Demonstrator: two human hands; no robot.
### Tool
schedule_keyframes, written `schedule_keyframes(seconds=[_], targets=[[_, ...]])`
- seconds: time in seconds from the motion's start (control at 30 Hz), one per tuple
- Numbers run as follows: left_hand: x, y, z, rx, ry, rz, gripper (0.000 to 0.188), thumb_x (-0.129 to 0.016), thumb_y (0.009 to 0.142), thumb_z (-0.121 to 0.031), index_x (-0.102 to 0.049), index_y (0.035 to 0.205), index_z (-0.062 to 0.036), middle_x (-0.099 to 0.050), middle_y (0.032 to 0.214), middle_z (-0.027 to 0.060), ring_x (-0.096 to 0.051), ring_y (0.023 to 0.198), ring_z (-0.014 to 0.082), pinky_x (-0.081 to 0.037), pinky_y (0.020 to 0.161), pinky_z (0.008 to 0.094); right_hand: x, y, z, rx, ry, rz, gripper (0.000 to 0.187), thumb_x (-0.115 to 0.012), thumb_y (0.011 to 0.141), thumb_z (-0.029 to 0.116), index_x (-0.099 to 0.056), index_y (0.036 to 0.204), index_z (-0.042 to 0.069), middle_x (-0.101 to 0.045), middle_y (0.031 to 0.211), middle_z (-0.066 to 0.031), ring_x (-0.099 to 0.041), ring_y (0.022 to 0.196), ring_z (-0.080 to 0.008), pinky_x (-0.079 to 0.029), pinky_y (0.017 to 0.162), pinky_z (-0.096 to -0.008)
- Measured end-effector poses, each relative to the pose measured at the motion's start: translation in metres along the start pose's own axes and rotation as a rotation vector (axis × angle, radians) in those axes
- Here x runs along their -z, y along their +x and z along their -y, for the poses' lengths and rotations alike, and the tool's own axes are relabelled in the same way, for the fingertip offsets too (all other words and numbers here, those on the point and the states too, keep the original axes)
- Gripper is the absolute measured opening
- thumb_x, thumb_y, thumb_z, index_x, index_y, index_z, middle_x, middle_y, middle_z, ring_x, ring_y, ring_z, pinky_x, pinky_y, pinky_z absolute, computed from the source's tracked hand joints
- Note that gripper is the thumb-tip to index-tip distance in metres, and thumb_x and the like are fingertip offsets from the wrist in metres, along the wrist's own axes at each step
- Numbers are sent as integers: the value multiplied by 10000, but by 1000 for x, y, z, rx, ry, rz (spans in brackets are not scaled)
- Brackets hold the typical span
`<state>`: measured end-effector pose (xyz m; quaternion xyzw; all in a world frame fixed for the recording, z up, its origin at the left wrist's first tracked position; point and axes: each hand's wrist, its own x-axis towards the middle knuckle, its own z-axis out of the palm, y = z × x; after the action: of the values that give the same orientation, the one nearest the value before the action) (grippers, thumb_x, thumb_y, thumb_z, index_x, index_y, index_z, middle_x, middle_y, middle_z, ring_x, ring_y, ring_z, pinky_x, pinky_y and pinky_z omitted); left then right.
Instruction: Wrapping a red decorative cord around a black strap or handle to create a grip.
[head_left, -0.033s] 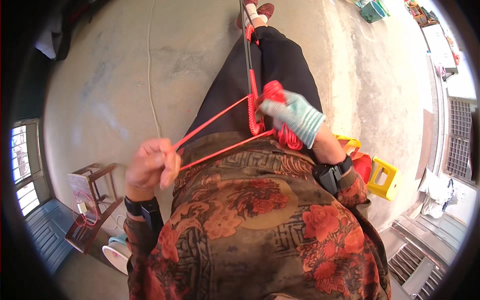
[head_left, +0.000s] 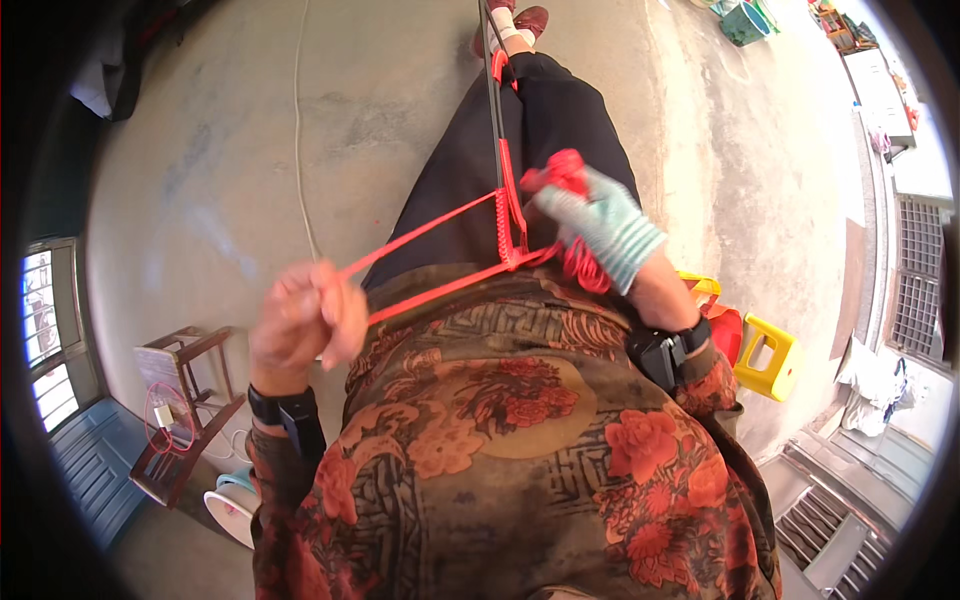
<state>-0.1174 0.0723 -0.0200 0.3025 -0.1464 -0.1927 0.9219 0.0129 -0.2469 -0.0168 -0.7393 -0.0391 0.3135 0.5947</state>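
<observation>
My bare left hand [head_left: 308, 315] is closed on a loop of flat red cord [head_left: 420, 293], pulled out to the left in two taut strands. Those strands run to a row of tight red knots [head_left: 503, 225] around the near end of a long dark double strand [head_left: 494, 110]. That strand stretches over my legs toward my shoes, with a curved red-wrapped piece [head_left: 500, 66] farther along it. In a pale green-and-white striped glove, my right hand [head_left: 605, 222] grips a bundle of red cord [head_left: 568, 172]. Several loose loops hang below its palm. The gloved fingertips are partly hidden.
A small wooden stool [head_left: 185, 410] stands on the left, near a white basin [head_left: 232, 512]. At the right are a yellow plastic stool [head_left: 768, 358] and a red bag [head_left: 722, 330]. A thin pale cable [head_left: 299, 130] crosses the concrete floor. A green bucket [head_left: 745, 24] is far right.
My right hand and its cord bundle have shifted slightly to the right. The lower red strand now lies straighter, and my left hand has moved a little.
</observation>
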Motion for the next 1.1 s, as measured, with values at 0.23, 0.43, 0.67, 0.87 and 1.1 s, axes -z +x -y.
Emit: schedule_keyframes(seconds=[0.23, 0.43, 0.67, 0.87, 1.1], targets=[[5, 101, 35, 0, 229, -377, 343, -486, 1045, -209, -578, 1292, 11, -576, 1326, 173, -622, 1170, 272, -571, 828, 328, 14, -12, 5, 81, -395, -75, 263, -731, 886, 215, -641, 1064, 43, -671, 968, -76, -633, 833, -131, -529, 782, -303], [16, 106, 56, 474, 603, -393, 398, -611, 990, -175, -541, 1341, -1, -670, 1171, 73, -670, 987, 149, -570, 791, 283, 6, 4, 2, 276, -1212, -20, 386, -791, 780, 347, -678, 1008, 58, -660, 943, -163, -670, 883, -348, -544, 781, -437], [25, 101, 55, 461, 442, -483, 377, -698, 931, -155, -594, 1273, -37, -675, 1120, 43, -644, 869, 97, -543, 682, 240, -10, 25, 0, 297, -233, 87, 427, -813, 773, 103, -629, 1144, 4, -714, 988, -110, -698, 905, -194, -569, 829, -309], [28, 76, 6, 20, 118, -629, 401, -715, 932, -215, -600, 1283, -59, -659, 1179, 44, -594, 923, 88, -443, 605, 224, 16, 18, 15, 495, -351, -385, 624, -888, 711, 174, -601, 1244, 22, -689, 1158, -143, -669, 1084, -243, -540, 949, -343], [-45, 61, -81, -397, 1, -115, 483, -679, 953, -262, -503, 1343, -37, -528, 1269, 111, -500, 1054, 163, -492, 747, 294, -30, 36, 63, 1054, -1029, -65, 520, -860, 690, 289, -665, 1103, 39, -636, 1175, -180, -592, 1120, -375, -485, 969, -408]])
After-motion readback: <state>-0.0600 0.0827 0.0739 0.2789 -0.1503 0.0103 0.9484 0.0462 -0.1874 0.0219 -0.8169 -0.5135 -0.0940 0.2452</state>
